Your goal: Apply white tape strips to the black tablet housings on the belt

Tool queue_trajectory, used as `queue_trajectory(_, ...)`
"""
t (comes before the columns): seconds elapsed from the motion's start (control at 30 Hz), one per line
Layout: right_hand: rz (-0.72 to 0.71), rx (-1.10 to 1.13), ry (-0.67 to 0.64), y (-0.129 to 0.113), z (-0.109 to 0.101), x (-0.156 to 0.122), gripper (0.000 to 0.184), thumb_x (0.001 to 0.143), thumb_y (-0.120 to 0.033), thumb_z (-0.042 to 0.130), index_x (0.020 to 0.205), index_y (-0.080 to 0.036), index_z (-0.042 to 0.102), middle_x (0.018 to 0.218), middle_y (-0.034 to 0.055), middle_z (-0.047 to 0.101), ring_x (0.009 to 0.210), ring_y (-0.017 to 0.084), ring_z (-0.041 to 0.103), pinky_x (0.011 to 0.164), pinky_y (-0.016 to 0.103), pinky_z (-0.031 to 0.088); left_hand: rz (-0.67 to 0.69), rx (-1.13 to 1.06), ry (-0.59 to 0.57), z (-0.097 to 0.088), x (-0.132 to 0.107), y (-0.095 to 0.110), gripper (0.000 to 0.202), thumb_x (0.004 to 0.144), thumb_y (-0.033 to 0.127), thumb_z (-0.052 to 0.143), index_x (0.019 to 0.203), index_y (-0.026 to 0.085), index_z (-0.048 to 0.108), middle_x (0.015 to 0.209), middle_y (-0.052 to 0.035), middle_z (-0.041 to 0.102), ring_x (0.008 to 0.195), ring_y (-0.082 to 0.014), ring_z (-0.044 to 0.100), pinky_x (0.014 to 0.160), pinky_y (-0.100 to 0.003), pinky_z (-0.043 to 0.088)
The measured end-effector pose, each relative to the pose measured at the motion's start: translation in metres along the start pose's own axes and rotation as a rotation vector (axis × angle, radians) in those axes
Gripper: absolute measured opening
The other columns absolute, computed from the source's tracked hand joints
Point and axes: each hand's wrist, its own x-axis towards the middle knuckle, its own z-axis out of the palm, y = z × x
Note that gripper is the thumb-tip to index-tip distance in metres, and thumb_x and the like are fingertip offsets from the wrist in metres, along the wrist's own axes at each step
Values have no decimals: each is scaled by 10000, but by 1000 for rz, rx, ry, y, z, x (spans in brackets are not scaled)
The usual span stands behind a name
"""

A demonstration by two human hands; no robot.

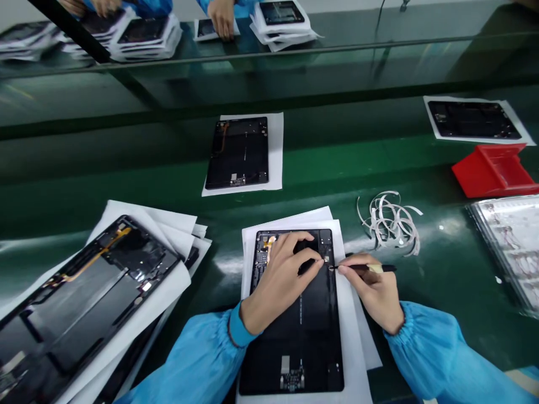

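Note:
A black tablet housing (315, 336) with its inside showing lies on white paper sheets in front of me. My left hand (286, 269) rests over its upper part, thumb and index finger pinched together near the right edge. Whatever is between those fingertips is too small to make out. From the right, my right hand (374, 289) holds slim black tweezers (388, 269) with a pale yellow band. Their tip touches or nearly touches the housing's right edge, close to my left fingertips. A small circuit board (292, 380) shows at the housing's lower end.
Stacked housings with paper (96, 280) lie at left. Another housing (238, 151) lies ahead, one more (474, 119) far right. Curled white strips (391, 221), a red bin (492, 171) and a clear tray of small parts (514, 241) are at right. Co-workers' hands (222, 17) work behind a ledge.

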Motion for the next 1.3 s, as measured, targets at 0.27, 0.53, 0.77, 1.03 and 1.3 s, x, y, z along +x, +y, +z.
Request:
queue_trajectory(0.27,0,-19,101,-6,3,3,51,807,-205,736,769,-230,712,754,9,716,710,174,693,648,269,591,-64,-50,-54,2,-5,-7,90,909,178,598,846,225,642,1194,-48,533,1153,-255,491,1023,-455,361)
queue_trajectory(0.53,-50,0,43,-6,10,7,46,808,-188,738,786,-228,739,803,24,756,759,198,716,721,316,591,-89,-30,-23,3,-2,-2,107,823,120,658,783,218,641,1164,-37,561,1101,-259,524,996,-458,384)
queue_trajectory(0.77,-78,-4,-27,-5,9,6,82,826,-168,718,800,-237,754,821,28,768,764,213,726,719,338,597,-105,-34,-17,2,1,0,115,794,112,666,761,215,629,1158,-40,573,1095,-264,531,973,-450,404)
queue_trajectory(1.03,-80,16,-17,-4,6,6,121,811,-133,735,790,-250,755,818,10,765,765,201,722,747,333,587,-110,-34,-26,2,1,0,115,791,116,666,762,223,639,1166,-35,573,1088,-267,532,960,-455,406)
queue_trajectory(1.3,-114,-23,-95,-6,3,5,140,856,-137,676,840,-251,757,852,29,767,808,222,726,758,364,595,-104,-30,-37,2,0,-2,108,806,118,660,774,220,646,1180,-38,567,1105,-267,522,979,-455,396)
